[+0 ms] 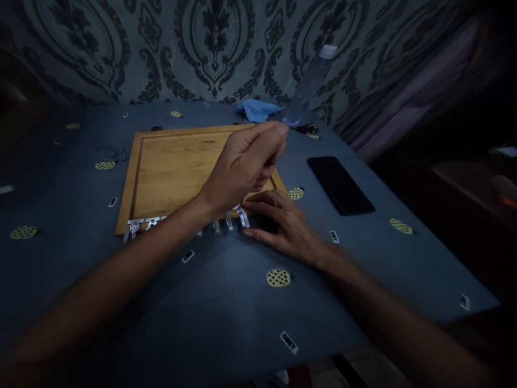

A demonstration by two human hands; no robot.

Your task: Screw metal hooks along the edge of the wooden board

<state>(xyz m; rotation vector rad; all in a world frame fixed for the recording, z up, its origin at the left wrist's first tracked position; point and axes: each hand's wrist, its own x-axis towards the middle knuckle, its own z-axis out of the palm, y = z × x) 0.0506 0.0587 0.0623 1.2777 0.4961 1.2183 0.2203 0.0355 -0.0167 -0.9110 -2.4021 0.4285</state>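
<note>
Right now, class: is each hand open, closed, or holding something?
Left hand: fingers pinched shut above the wooden board; contents cannot be told.
Right hand: open, fingertips on the metal pieces.

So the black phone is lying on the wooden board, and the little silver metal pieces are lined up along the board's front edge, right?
Not quite. The head view shows the flat black phone lying on the blue tablecloth, to the right of the rectangular wooden board, not on it. The small silver metal pieces are lined up along the board's front edge.
</note>
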